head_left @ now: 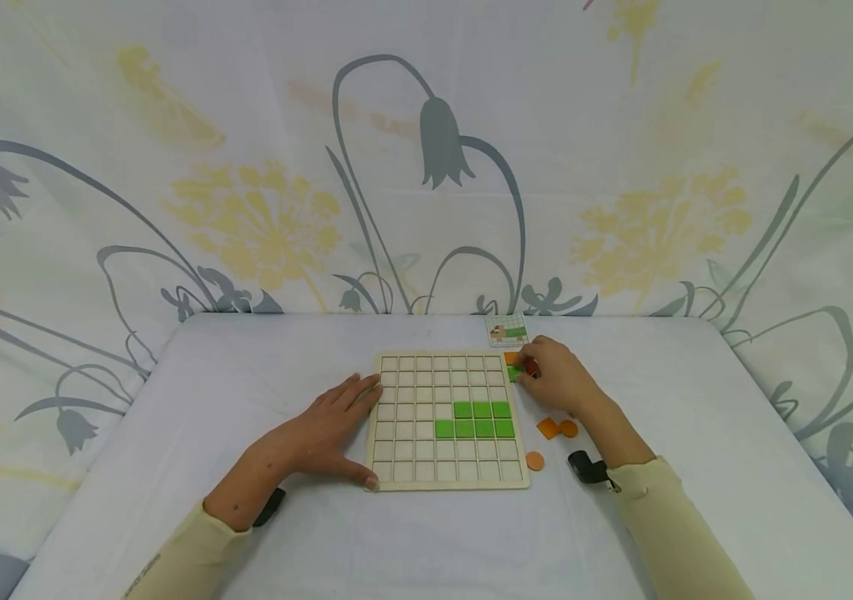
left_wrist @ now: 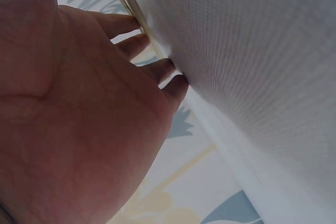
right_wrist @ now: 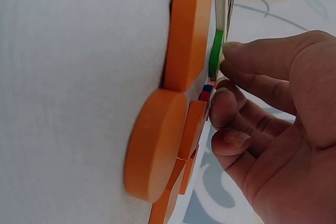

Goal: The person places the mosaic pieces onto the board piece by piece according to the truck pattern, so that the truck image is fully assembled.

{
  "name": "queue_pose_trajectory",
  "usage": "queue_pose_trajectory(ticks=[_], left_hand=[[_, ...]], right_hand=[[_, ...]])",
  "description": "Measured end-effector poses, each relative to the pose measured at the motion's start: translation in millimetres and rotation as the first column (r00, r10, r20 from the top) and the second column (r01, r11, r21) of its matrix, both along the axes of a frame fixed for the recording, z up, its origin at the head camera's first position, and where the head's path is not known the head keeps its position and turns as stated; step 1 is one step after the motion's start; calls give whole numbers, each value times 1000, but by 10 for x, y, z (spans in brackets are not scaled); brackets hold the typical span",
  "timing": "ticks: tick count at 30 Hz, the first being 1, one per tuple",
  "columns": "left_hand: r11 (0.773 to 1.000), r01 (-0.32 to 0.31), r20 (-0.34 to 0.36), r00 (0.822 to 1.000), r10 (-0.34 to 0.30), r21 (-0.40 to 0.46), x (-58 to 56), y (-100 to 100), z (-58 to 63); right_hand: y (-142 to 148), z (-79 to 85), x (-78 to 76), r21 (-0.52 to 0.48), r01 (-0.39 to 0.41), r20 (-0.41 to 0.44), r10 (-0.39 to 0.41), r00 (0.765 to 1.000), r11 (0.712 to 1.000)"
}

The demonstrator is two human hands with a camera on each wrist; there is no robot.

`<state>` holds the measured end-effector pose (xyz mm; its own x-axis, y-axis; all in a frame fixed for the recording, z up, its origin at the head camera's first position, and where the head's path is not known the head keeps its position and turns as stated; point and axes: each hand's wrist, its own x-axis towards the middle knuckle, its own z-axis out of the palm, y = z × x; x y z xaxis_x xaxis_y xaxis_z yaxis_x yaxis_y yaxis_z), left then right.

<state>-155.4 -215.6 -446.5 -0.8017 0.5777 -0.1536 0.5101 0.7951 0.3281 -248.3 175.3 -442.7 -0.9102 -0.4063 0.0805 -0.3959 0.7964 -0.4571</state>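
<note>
A square wooden grid board (head_left: 403, 450) lies on the table, with green square tiles (head_left: 464, 428) filling part of two rows on its right side. My left hand (head_left: 328, 429) rests at the board's left edge, fingers extended and thumb at the near corner. At the upper right edge of the board is my right hand (head_left: 557, 379), its thumb and fingertips pinching a green tile (right_wrist: 216, 55). Beside that tile an orange piece (head_left: 510, 358) shows, and a red piece (head_left: 532, 367) is partly hidden under the fingers.
Near my right wrist lie an orange square (head_left: 549, 428), an orange disc (head_left: 568, 428) and another orange disc (head_left: 534, 461). A small picture card (head_left: 507, 330) lies beyond the board's upper right corner. A patterned cloth (head_left: 276, 167) hangs behind the white table (head_left: 434, 550).
</note>
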Motion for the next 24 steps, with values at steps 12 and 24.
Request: queue_pose_trajectory(ticks=[12,24], left_hand=[[1000,-10,13,1000,10,11,8,5,3],[1000,-2,-1,1000,2,3,7,6,10]], right_hand=[[1,-14,-7,20,-21,31,21,999,1000],[1,104,34,-101,-37,104,48,993,994]])
